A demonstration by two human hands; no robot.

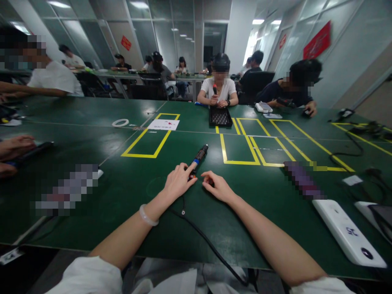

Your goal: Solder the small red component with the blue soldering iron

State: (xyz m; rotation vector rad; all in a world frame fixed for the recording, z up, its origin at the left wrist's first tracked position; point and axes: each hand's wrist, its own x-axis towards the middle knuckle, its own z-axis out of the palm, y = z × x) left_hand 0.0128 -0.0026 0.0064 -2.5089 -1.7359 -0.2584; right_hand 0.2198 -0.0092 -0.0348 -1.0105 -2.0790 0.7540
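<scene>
From where I stand, the green table (229,228) takes up most of the view, broad enough for people to sit along several sides. Across it a co-worker (211,98) sits over a black tray (221,125), one fist round an upright tool with a red-orange top; the tray sits close in, presumably to be within easy reach. Yellow frames (139,155) of tape lie on the surface, most likely to mark off places for things.

At the near right a white pack (343,228) lies just beyond the right forearm, its number display facing up, which leaves it readable. A black cable (202,234) runs slack from by the left wrist over the near edge, where the loose length probably spares it a tug.

The left hand (179,179) is palm down over the tool (200,154), which lies on the table in front of the person, tip pointing away. The forefinger rests along its blue band, I suppose to steady it; the thumb stands apart, and I cannot tell whether the hidden fingers close round it. Just beside it the right hand (217,185) is half curled, a small gap between thumb and forefinger, nothing visible in it. A pale bracelet (146,218) circles the left wrist.
</scene>
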